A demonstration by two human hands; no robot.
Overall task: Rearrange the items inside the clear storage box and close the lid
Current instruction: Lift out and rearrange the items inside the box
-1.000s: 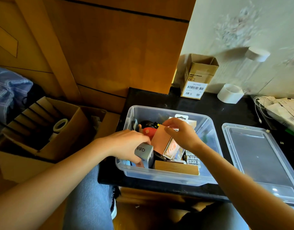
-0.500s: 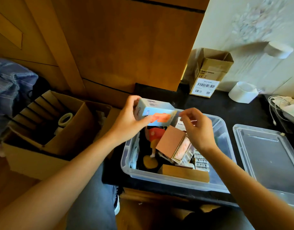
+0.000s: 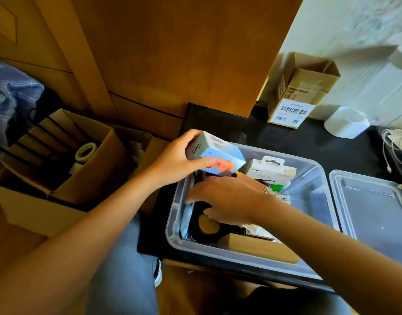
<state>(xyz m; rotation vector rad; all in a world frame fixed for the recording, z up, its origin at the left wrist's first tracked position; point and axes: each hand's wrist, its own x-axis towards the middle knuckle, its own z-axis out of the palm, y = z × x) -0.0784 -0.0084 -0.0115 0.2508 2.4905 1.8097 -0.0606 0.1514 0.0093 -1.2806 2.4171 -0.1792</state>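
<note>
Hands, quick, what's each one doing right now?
Left hand: holding the light blue Q88 box above the clear storage box.
Right hand: open, reaching into the storage box, holding nothing visible.

There were two bare hands, left (image 3: 172, 160) and right (image 3: 227, 198), one clear plastic storage box (image 3: 309, 267), one clear lid (image 3: 375, 208), two brown cardboard boxes (image 3: 300, 92) (image 3: 59, 155), and one pale-blue carton marked Q88 (image 3: 214, 153).

The clear box (image 3: 309, 185) sits open on the black table (image 3: 286, 137), crowded with small packages; a pale blue carton (image 3: 214, 155) marked Q88 is held tilted above its far left corner. Its clear lid (image 3: 375, 214) lies flat just beside it, to the right.
</note>
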